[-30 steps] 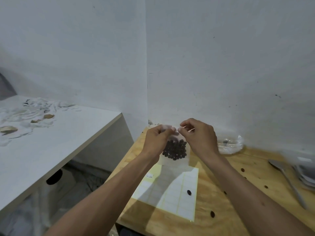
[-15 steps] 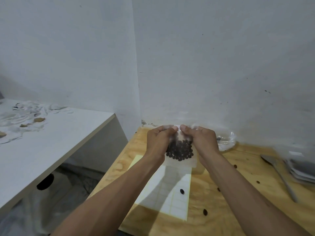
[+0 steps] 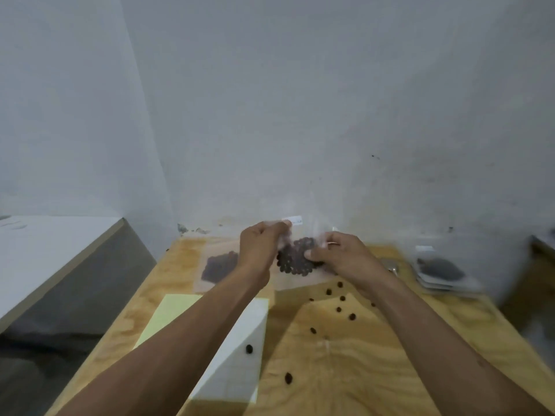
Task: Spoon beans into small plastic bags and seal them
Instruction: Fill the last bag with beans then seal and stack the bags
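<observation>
Both hands raised over the far part of a wooden table (image 3: 345, 364), sharing one small clear plastic bag (image 3: 295, 259) with dark beans bunched inside. Left hand (image 3: 258, 250) closed on the bag's upper left edge, fingers curled over the top; right hand (image 3: 345, 256) pinching the bag's right side, thumb pressed against the plastic just beside the beans. Bag tilted and blurred, lower edge close to the tabletop, contact impossible to tell. Just left of it, partly hidden by the left wrist, a second bag of beans (image 3: 217, 267) lying flat on the wood. Loose beans (image 3: 341, 298) scattered near the right forearm, more nearer the camera. A sheet of pale labels (image 3: 240, 349) under the left forearm. At far right, a blurred stack of filled bags (image 3: 440, 271), with a spoon (image 3: 390, 265) between it and the right hand.
</observation>
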A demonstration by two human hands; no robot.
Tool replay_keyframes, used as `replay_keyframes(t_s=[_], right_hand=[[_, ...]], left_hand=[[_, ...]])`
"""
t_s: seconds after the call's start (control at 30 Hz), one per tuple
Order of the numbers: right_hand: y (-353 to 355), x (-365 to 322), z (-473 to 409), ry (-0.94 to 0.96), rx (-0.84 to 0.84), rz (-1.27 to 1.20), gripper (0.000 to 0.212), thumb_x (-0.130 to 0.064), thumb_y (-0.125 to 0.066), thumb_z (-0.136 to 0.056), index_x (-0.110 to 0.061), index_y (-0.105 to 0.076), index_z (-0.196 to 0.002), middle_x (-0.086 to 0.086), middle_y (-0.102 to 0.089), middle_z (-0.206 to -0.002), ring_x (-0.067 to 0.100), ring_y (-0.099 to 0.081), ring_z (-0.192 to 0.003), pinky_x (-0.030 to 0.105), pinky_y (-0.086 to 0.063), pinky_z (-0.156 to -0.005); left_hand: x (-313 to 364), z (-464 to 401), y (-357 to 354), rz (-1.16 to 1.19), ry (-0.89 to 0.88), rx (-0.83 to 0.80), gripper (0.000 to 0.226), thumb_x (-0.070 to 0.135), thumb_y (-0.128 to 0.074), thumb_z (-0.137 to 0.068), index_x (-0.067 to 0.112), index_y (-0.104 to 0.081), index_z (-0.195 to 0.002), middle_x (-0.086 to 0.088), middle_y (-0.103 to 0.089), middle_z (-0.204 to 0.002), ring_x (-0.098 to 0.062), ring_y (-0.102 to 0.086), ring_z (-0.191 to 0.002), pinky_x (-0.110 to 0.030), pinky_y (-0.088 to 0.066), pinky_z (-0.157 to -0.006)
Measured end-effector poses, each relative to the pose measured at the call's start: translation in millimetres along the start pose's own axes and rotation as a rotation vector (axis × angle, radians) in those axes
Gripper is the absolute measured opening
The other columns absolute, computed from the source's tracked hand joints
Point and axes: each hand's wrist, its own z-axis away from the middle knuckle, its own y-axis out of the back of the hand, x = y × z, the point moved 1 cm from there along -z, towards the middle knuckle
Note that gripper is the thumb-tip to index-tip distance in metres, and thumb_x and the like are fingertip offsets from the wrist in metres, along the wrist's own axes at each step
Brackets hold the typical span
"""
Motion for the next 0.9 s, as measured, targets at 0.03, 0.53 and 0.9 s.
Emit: replay_keyframes(t_s=[0.03, 0.53, 0.9], right_hand=[[18.3, 6.9, 1.8, -0.01, 0.065, -0.019, 0.026, -0.023, -0.081, -0.083, -0.011, -0.071, -0.104, 0.007, -0.077, -0.103, 0.022, -0.074, -0.092, 0.036, -0.059, -0.082], [214.2, 74.3, 29.1, -0.206, 0.671, 0.43, 0.055, -0.036, -0.076, -0.085, -0.007, -0.064, -0.13, 0.014, -0.067, -0.13, 0.032, -0.062, -0.118, 0.046, -0.05, -0.102], [216.2, 96.9, 13.9, -0.268, 0.606, 0.47, 0.046, -0.036, -0.06, -0.097, -0.004, -0.065, -0.129, 0.014, -0.067, -0.13, 0.033, -0.06, -0.117, 0.04, -0.049, -0.1]], left_hand=[[-3.2, 0.8, -16.0, -0.095, -0.005, -0.078, 0.021, 0.022, -0.079, -0.088, 0.005, -0.066, -0.088, -0.004, -0.062, -0.075, -0.013, -0.062, -0.065, -0.022, -0.047, -0.059], [-52.7, 37.1, -244.6, -0.682, -0.121, -0.538, 0.041, 0.024, -0.079, -0.079, 0.003, -0.062, -0.11, -0.015, -0.066, -0.106, -0.031, -0.064, -0.101, -0.041, -0.054, -0.084], [-66.0, 26.6, -254.6, -0.671, -0.081, -0.508, 0.057, 0.018, -0.075, -0.089, -0.004, -0.052, -0.136, -0.012, -0.052, -0.13, -0.026, -0.055, -0.114, -0.026, -0.04, -0.082]])
